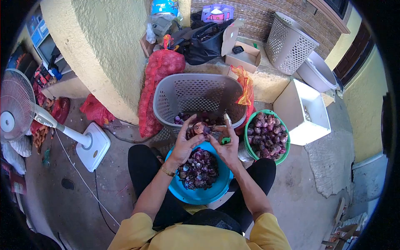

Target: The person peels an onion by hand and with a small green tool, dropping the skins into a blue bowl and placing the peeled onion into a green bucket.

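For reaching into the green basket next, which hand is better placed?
Probably your right hand: it is nearer the green basket, which stands on that side, while your left hand is farther away, holding an onion.

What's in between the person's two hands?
A red onion! The head view shows it between the left hand, which holds it, and the right hand, whose thumb is close against it.

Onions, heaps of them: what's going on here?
A seated person holds an onion in the left hand; the right hand touches it and grips a green object. Below sits a blue basin of purple pieces, apparently onion skins. More onions fill a green-rimmed container to the right, and some lie in the grey basket.
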The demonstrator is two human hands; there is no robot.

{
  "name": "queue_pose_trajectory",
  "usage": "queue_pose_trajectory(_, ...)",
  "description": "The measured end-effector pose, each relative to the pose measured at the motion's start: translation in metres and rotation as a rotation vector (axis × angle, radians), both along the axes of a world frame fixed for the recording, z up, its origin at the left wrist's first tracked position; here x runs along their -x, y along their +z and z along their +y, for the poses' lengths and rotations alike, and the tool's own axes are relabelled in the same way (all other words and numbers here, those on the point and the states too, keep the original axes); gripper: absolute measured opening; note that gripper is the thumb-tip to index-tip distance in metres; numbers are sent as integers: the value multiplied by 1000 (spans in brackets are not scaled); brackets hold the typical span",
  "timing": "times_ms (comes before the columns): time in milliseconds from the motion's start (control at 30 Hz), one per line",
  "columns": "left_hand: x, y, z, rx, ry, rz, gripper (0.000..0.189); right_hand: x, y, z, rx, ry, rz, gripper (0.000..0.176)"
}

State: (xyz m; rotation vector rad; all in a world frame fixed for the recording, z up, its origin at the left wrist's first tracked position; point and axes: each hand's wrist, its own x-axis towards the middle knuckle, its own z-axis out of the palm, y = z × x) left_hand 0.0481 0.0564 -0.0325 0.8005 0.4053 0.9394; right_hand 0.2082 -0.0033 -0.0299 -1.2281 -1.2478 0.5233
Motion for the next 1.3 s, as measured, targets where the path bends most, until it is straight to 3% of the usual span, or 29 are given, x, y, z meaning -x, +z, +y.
queue_pose_trajectory(167,7,-8,10,-318,68,272,57,-6,-1,-1,7,38,16,86)
queue_pose_trajectory(533,-3,-13,2,-332,171,325,46,-4,-8,2,88,124,-188,90)
queue_pose_trajectory(600,-2,-14,3,-357,180,337,45,-2,-13,7,11,117,-252,91)
queue_pose_trajectory(800,0,-10,-2,-452,141,444,42,-13,-15,13,152,136,-85,86)
queue_pose_trajectory(967,10,2,0,-42,-86,244,36,-18,-13,8,123,127,-3,82)
queue_pose_trajectory(1033,14,-8,6,21,-64,143,35,-20,-4,3,148,121,38,82)
queue_pose_trajectory(1100,22,-15,12,84,-41,45,35,-25,3,-5,32,118,-83,80)
queue_pose_trajectory(1167,28,-16,18,320,-67,-301,29,-25,20,-16,22,161,-68,85)
queue_pose_trajectory(1233,30,-25,24,332,-10,-280,32,-33,25,-21,194,410,-318,90)
queue_pose_trajectory(1300,31,-27,26,326,26,-302,31,-31,21,-19,278,415,-306,98)
